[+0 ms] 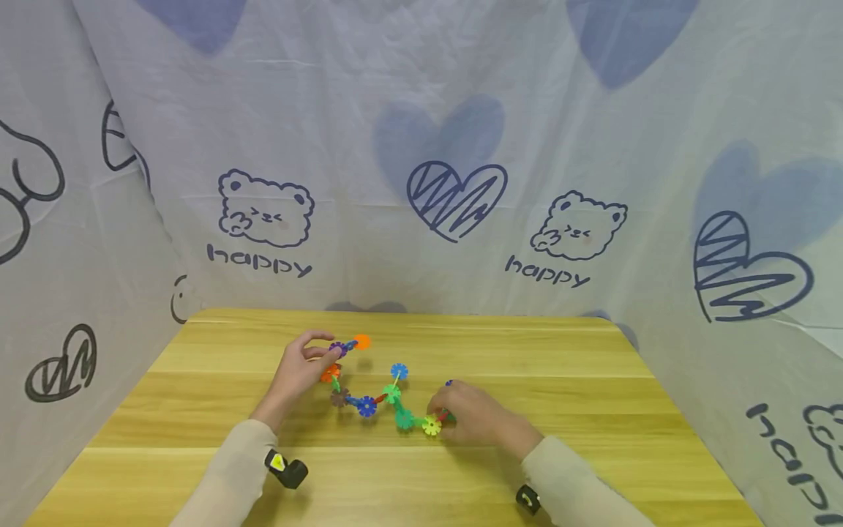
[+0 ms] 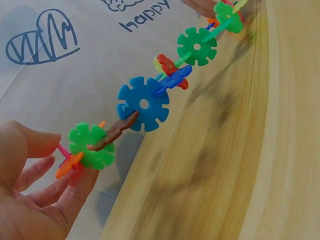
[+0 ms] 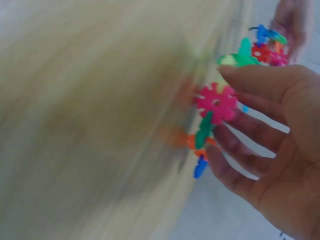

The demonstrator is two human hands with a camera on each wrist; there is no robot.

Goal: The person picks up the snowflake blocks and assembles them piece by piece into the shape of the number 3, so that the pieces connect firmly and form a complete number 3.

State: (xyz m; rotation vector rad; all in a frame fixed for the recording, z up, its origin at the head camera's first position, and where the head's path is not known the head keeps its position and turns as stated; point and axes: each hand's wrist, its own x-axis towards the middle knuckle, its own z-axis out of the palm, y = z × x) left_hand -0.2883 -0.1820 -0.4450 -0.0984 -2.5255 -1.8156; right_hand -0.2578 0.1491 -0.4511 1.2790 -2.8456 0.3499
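A chain of interlocking plastic snowflake discs [image 1: 366, 406] in many colours stretches between both hands, sagging in the middle over the table. Near its left end, my left hand [image 1: 301, 368] pinches a disc between thumb and fingers; in the left wrist view this is a pink disc next to an orange disc [image 2: 69, 165] and a light green disc [image 2: 90, 145]. At the other end, my right hand [image 1: 477, 413] holds the chain by a yellow disc [image 1: 431, 425]. The right wrist view shows a pink disc [image 3: 216, 102], a green disc [image 3: 204, 131] and a blue disc [image 3: 200, 167] hanging by the fingers.
The wooden table [image 1: 382, 483] lies under the chain, which casts shadows on it. A white cloth [image 1: 369, 241] printed with hearts, bears and lettering hangs behind the table and along both sides. Each sleeve has a small black camera [image 1: 290, 472] at the wrist.
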